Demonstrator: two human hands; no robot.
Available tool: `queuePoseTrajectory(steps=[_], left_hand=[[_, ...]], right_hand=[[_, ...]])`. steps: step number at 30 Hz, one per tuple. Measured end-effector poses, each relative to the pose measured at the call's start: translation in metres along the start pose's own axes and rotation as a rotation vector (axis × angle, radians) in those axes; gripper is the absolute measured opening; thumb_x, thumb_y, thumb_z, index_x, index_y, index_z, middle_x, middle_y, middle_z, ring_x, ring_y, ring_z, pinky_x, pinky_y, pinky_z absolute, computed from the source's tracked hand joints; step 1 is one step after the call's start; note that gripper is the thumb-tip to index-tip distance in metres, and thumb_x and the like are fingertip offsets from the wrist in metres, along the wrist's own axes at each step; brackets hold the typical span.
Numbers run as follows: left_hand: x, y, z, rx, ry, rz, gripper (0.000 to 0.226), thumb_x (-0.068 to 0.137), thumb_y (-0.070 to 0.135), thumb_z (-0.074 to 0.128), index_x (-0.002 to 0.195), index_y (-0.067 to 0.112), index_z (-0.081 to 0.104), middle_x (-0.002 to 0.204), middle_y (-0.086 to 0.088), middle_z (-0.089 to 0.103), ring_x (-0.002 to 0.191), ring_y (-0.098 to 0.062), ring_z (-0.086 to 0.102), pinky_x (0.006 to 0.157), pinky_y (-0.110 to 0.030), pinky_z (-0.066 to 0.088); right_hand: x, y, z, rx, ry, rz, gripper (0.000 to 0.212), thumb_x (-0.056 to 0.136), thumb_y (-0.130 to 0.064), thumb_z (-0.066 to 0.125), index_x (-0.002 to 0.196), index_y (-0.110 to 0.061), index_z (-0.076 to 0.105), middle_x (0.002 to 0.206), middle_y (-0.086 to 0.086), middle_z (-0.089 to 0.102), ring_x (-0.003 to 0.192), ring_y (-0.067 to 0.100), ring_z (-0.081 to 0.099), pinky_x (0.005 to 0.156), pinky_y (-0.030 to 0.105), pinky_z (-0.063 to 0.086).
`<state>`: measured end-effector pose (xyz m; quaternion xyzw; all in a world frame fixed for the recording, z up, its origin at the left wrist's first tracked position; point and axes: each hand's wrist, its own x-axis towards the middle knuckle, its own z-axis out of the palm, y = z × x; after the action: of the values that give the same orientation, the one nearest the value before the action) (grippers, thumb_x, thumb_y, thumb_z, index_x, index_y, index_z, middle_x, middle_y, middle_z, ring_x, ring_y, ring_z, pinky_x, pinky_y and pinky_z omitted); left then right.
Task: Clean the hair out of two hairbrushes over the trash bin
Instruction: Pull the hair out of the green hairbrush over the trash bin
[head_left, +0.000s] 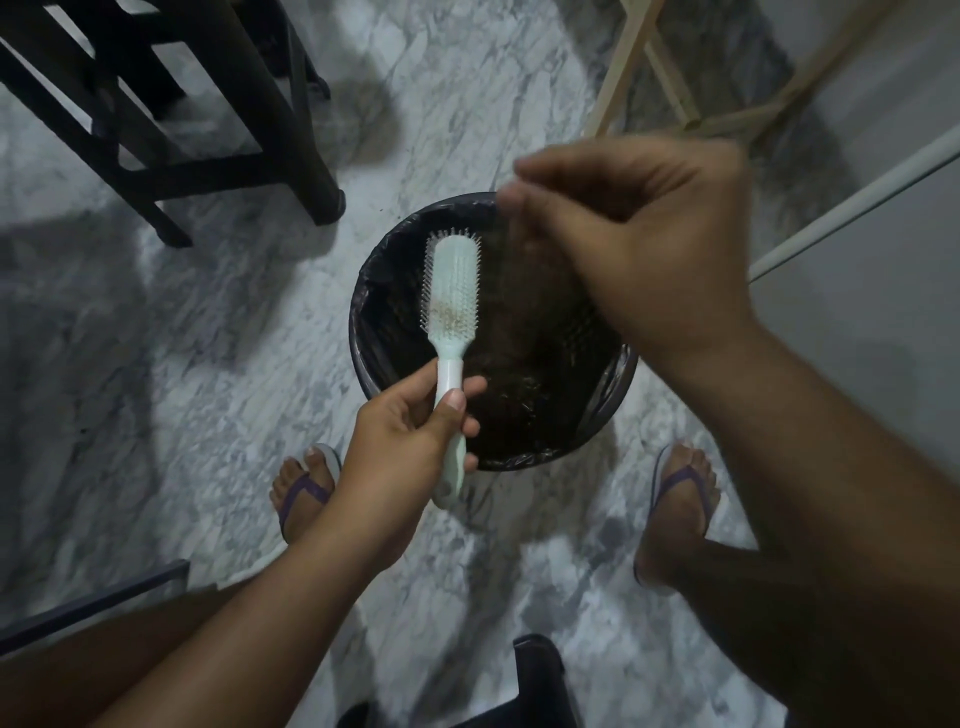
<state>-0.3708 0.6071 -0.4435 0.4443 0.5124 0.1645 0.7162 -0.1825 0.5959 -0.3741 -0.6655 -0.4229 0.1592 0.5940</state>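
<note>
Far left: dark wooden chair frame on grey-veined white marble floor, not involved.

Left hand grips the handle of a pale mint plastic paddle hairbrush, thumb on top. The brush head sits over the round black trash bin with dark plastic liner, bristles facing up and to the right. There is a brownish fuzz patch low on the bristle pad, so it isn't clean yet. No second brush in view.

Right hand is high above the bin and blurred, fingertips pinched on what looks like a thin wisp of brown hair.

Risks:
- The wisp is light and released from high up near the far rim, so it could drift onto the floor.
- Hair may cling to the fingers and not drop.
- The fuzz sits deep at the bristle roots, so a fingertip pinch may miss it.
- The grip is low on the handle, so a hard tug on the head could twist the brush loose into the bin.
</note>
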Motion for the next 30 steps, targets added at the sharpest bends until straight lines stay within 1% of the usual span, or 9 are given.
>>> queuePoseTrajectory(steps=[4, 6, 8, 10, 12, 15, 18, 25, 30], left_hand=[[0.001, 0.003, -0.004, -0.024, 0.018, -0.004, 0.037, 0.1, 0.013, 0.056, 0.136, 0.018, 0.06, 0.111, 0.004, 0.076, 0.072, -0.008, 0.058, 0.062, -0.028, 0.053], [0.001, 0.005, -0.004, -0.026, 0.016, 0.008, 0.037, 0.1, 0.013, 0.055, 0.136, 0.018, 0.06, 0.112, 0.005, 0.076, 0.073, -0.008, 0.059, 0.064, -0.03, 0.055], [0.001, 0.007, -0.004, -0.025, 0.009, 0.022, 0.038, 0.099, 0.013, 0.056, 0.136, 0.019, 0.06, 0.112, 0.006, 0.076, 0.074, -0.008, 0.059, 0.065, -0.031, 0.055], [0.001, 0.009, -0.004, -0.022, -0.006, 0.027, 0.038, 0.099, 0.012, 0.056, 0.136, 0.02, 0.06, 0.112, 0.007, 0.076, 0.075, -0.009, 0.06, 0.066, -0.031, 0.056], [0.001, 0.01, -0.003, -0.036, -0.034, 0.014, 0.041, 0.098, 0.007, 0.055, 0.137, 0.02, 0.059, 0.113, 0.006, 0.076, 0.075, -0.01, 0.06, 0.066, -0.032, 0.056], [0.001, 0.01, -0.002, -0.048, -0.076, 0.003, 0.047, 0.096, -0.002, 0.054, 0.138, 0.019, 0.058, 0.116, 0.003, 0.075, 0.077, -0.011, 0.061, 0.067, -0.031, 0.056], [0.001, 0.007, -0.001, -0.008, -0.108, 0.028, 0.049, 0.096, -0.002, 0.055, 0.139, 0.022, 0.057, 0.117, 0.002, 0.072, 0.081, -0.011, 0.062, 0.07, -0.03, 0.057], [-0.003, 0.007, 0.0, 0.056, -0.17, 0.088, 0.052, 0.098, 0.001, 0.054, 0.142, 0.027, 0.053, 0.122, 0.005, 0.071, 0.085, -0.011, 0.061, 0.071, -0.032, 0.059], [-0.001, 0.006, 0.0, 0.042, -0.176, 0.071, 0.051, 0.098, 0.0, 0.054, 0.143, 0.025, 0.053, 0.123, 0.006, 0.071, 0.083, -0.012, 0.059, 0.068, -0.031, 0.057]], right_hand=[[0.004, 0.003, -0.009, -0.066, 0.059, -0.116, 0.012, 0.086, -0.016, 0.078, 0.097, -0.01, 0.077, 0.081, 0.001, 0.076, 0.068, 0.01, 0.074, 0.065, 0.026, 0.06], [0.003, 0.018, -0.014, -0.342, -0.159, 0.067, 0.012, 0.089, -0.014, 0.074, 0.1, -0.013, 0.078, 0.085, 0.003, 0.077, 0.075, 0.013, 0.074, 0.073, 0.027, 0.061], [-0.005, 0.037, -0.018, -0.713, -0.532, 0.35, 0.024, 0.094, -0.013, 0.065, 0.117, -0.014, 0.073, 0.113, 0.01, 0.074, 0.104, 0.022, 0.07, 0.093, 0.027, 0.054], [-0.014, 0.046, -0.016, -0.883, -0.721, 0.425, 0.04, 0.098, -0.019, 0.06, 0.137, -0.014, 0.06, 0.141, 0.014, 0.058, 0.13, 0.029, 0.055, 0.106, 0.032, 0.043], [-0.018, 0.043, -0.011, -0.776, -0.621, 0.249, 0.048, 0.096, -0.029, 0.064, 0.142, -0.017, 0.055, 0.143, 0.01, 0.056, 0.131, 0.025, 0.054, 0.108, 0.033, 0.042], [-0.018, 0.038, 0.0, -0.474, -0.388, 0.059, 0.053, 0.084, -0.043, 0.076, 0.131, -0.022, 0.065, 0.117, 0.002, 0.066, 0.095, 0.012, 0.068, 0.084, 0.025, 0.056], [-0.025, 0.042, 0.011, -0.428, -0.394, 0.009, 0.05, 0.079, -0.044, 0.081, 0.121, -0.02, 0.072, 0.101, 0.0, 0.065, 0.077, 0.006, 0.062, 0.071, 0.011, 0.049], [-0.031, 0.049, 0.022, -0.448, -0.277, -0.078, 0.017, 0.083, -0.024, 0.079, 0.096, -0.015, 0.081, 0.085, 0.001, 0.07, 0.072, 0.005, 0.06, 0.067, 0.025, 0.055], [-0.025, 0.043, 0.018, -0.397, -0.233, -0.089, 0.009, 0.084, -0.021, 0.077, 0.088, -0.014, 0.08, 0.082, 0.002, 0.074, 0.074, 0.009, 0.066, 0.07, 0.018, 0.052]])
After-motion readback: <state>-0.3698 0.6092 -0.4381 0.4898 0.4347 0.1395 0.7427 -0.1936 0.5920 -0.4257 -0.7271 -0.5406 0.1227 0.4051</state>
